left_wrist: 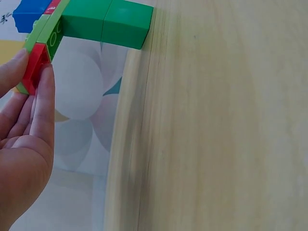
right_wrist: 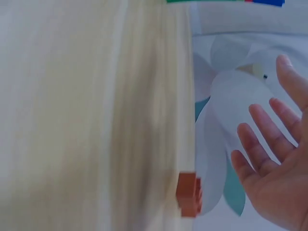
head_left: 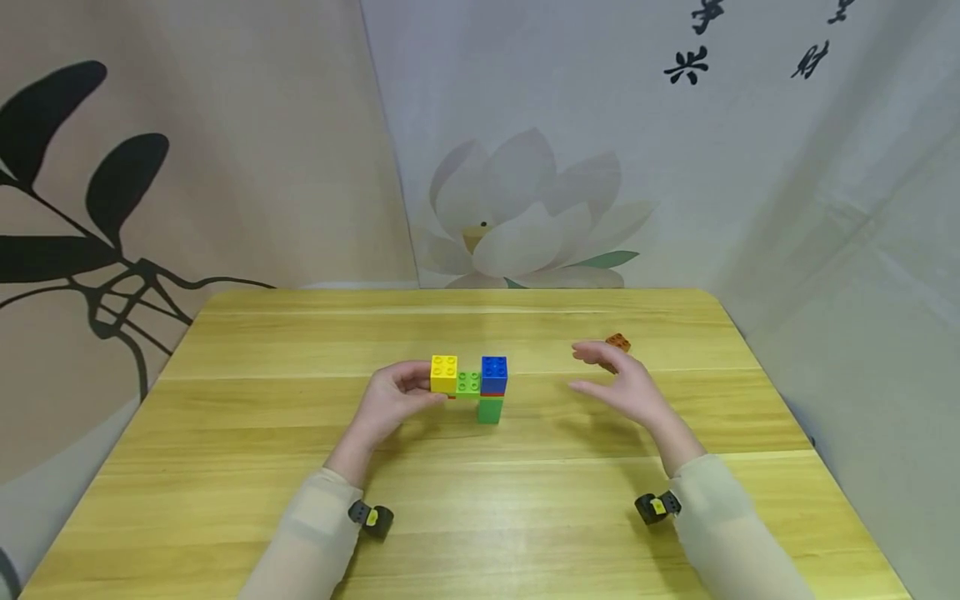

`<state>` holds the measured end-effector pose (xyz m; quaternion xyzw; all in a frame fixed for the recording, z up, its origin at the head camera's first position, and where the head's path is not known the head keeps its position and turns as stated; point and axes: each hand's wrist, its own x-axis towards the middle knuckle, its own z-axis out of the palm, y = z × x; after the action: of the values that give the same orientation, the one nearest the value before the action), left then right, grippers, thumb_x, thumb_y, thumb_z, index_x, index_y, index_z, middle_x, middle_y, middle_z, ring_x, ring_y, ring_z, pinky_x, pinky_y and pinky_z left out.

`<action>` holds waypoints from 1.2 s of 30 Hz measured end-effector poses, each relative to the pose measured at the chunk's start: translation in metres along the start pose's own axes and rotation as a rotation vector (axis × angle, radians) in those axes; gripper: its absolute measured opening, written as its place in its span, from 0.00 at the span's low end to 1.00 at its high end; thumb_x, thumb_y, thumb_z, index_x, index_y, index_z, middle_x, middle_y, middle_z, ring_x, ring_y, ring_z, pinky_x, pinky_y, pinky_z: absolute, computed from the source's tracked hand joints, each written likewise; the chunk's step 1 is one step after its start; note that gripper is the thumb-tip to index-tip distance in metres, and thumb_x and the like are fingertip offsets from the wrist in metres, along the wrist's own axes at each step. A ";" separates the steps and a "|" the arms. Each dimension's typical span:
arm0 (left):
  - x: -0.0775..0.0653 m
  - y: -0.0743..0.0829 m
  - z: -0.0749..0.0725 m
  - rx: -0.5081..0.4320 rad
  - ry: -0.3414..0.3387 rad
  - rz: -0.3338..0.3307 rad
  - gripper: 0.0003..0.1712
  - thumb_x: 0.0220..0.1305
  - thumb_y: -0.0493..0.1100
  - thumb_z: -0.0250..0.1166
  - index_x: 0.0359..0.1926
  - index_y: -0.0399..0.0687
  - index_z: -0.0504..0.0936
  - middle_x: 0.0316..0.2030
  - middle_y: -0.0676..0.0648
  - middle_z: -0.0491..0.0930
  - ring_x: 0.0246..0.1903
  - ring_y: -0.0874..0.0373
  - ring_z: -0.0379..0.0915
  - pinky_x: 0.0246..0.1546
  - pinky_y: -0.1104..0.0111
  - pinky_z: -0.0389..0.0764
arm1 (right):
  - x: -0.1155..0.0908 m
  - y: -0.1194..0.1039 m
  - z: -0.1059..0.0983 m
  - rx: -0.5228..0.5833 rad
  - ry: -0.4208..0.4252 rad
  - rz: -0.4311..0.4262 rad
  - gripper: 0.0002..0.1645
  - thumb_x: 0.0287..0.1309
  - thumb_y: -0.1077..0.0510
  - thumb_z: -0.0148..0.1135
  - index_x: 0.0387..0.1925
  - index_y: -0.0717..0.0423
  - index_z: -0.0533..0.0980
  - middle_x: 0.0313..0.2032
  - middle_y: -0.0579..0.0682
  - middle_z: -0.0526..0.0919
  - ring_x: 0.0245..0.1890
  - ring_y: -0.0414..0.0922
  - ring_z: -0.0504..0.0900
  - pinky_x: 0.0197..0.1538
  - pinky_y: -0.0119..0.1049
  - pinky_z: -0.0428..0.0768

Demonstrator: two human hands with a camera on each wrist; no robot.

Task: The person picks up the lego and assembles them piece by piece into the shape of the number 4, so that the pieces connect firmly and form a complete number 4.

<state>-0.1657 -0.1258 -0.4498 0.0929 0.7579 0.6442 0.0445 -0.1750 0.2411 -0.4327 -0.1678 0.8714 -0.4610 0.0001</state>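
Observation:
A toy-brick structure stands near the middle of the table (head_left: pixel 465 500). Its left end carries a yellow brick (head_left: pixel 443 381), its middle a light green brick (head_left: pixel 468 382), and its right end a blue brick (head_left: pixel 494 372) over a thin red layer. Below the blue end is a column of two green bricks (left_wrist: pixel 106 21). My left hand (head_left: pixel 384 404) pinches the left end between thumb and fingers, at a red brick (left_wrist: pixel 34 70) under the yellow one. My right hand (head_left: pixel 621 387) hovers to the right, fingers spread and holding nothing. An orange-brown brick (right_wrist: pixel 187 195) lies just beyond it.
A fabric backdrop (head_left: pixel 525 83) with a printed flower and characters hangs behind the table's far edge. Another light cloth (head_left: pixel 862 275) runs along the right side. Both wrists wear small black cameras (head_left: pixel 372 518).

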 end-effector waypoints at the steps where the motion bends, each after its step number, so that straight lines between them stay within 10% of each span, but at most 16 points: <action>1: 0.000 0.000 0.000 0.001 0.000 0.000 0.25 0.51 0.29 0.75 0.52 0.31 0.81 0.45 0.38 0.83 0.40 0.51 0.81 0.43 0.68 0.83 | -0.002 0.003 -0.002 0.001 0.001 0.006 0.35 0.57 0.55 0.73 0.65 0.55 0.71 0.59 0.55 0.78 0.61 0.56 0.72 0.67 0.55 0.64; 36: 0.001 -0.003 0.000 0.008 0.004 0.010 0.24 0.52 0.29 0.74 0.52 0.32 0.82 0.45 0.40 0.84 0.40 0.52 0.80 0.42 0.69 0.83 | -0.002 0.075 -0.035 -0.084 0.059 0.202 0.35 0.65 0.55 0.66 0.68 0.64 0.66 0.65 0.66 0.68 0.62 0.64 0.68 0.65 0.59 0.66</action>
<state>-0.1673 -0.1256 -0.4530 0.0957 0.7600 0.6416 0.0393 -0.2004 0.3084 -0.4734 -0.0653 0.9020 -0.4265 0.0138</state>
